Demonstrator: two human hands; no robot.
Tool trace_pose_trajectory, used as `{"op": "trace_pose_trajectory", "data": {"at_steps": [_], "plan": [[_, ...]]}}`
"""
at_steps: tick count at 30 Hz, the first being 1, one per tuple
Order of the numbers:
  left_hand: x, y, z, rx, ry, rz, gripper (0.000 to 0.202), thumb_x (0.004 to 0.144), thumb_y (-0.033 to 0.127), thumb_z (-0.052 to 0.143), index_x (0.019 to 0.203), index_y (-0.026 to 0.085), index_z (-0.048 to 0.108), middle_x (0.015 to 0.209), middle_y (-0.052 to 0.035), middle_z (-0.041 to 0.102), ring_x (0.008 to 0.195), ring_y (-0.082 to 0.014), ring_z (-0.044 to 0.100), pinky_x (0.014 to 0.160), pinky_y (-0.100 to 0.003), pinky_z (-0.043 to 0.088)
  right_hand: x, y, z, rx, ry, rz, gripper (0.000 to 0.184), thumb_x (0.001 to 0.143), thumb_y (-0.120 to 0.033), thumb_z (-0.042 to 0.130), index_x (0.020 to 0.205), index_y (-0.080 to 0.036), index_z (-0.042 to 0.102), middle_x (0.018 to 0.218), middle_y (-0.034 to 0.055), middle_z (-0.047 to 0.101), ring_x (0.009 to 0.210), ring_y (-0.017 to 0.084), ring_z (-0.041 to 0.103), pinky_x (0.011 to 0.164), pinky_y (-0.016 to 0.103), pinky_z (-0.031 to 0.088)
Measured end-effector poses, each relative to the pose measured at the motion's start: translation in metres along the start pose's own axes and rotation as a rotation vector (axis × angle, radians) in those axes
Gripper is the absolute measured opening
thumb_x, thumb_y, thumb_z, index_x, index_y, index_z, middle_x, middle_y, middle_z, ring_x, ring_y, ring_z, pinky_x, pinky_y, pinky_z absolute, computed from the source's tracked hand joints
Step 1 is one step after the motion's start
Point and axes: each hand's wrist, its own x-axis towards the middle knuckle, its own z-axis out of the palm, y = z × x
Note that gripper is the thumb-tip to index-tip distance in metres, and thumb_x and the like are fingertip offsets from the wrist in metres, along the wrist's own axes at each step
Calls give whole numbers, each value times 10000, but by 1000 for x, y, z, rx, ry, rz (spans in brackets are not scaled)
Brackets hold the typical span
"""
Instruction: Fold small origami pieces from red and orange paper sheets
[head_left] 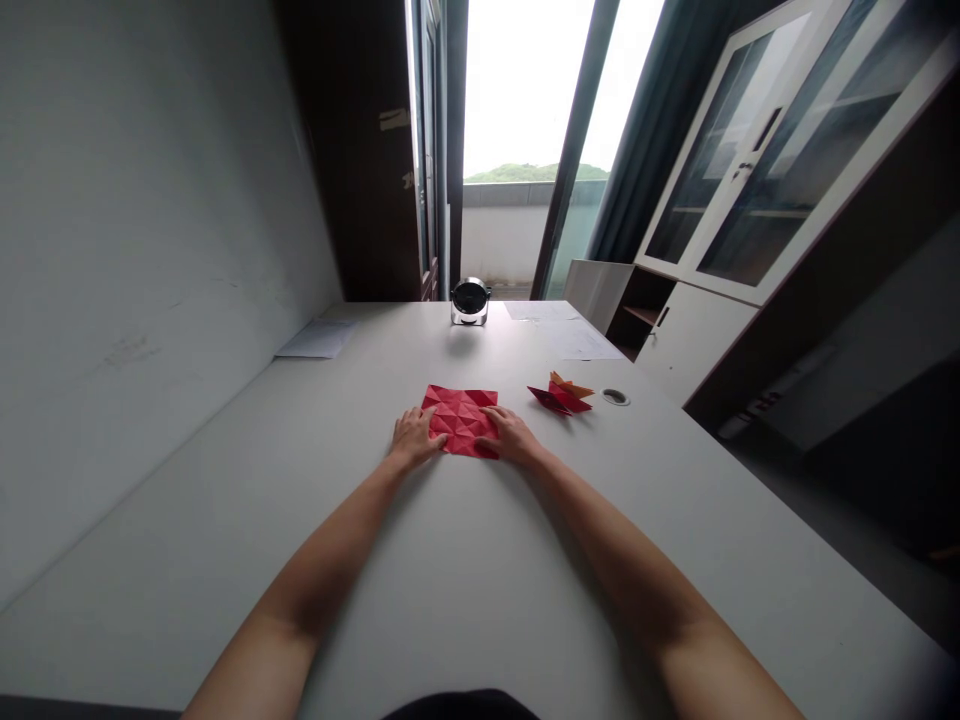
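Observation:
A creased red paper square (459,417) lies flat on the white table (450,570). My left hand (415,437) rests on its near left corner with the fingers spread flat. My right hand (510,435) presses the near right edge, fingers stretched out on the paper. Neither hand lifts the sheet.
Two folded paper pieces, red (556,400) and orange (571,385), lie to the right of the sheet, beside a round cable hole (615,397). A small black and silver device (470,301) stands at the table's far end. White sheets (317,339) lie at the far left and far right. A glass cabinet (757,170) stands on the right.

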Motion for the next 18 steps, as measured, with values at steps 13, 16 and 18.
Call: {"op": "trace_pose_trajectory", "data": {"at_steps": [13, 16, 18], "plan": [[5, -10, 8, -72, -16, 34, 708, 792, 477, 632, 1430, 240, 437, 1331, -120, 540, 1242, -306, 458, 1068, -403, 315, 2, 3, 2, -20, -16, 18, 692, 743, -496, 759, 1360, -290, 526, 1192, 85, 580, 1119, 284, 527, 956, 415, 438], [6, -9, 7, -66, -15, 18, 737, 759, 500, 656, 1420, 242, 457, 1241, -126, 563, 1178, -319, 481, 1028, -412, 353, 3, 4, 3, -16, -7, 27, 619, 736, -460, 773, 1293, -271, 579, 1143, 87, 591, 1068, 271, 532, 926, 408, 449], [6, -7, 6, -58, -11, 11, 709, 752, 507, 660, 1390, 248, 493, 1214, -127, 562, 1169, -324, 474, 1020, -415, 361, 3, 4, 4, -5, 1, 29, 506, 746, -406, 771, 1211, -267, 626, 1103, 76, 607, 1042, 260, 535, 908, 394, 453]]}}
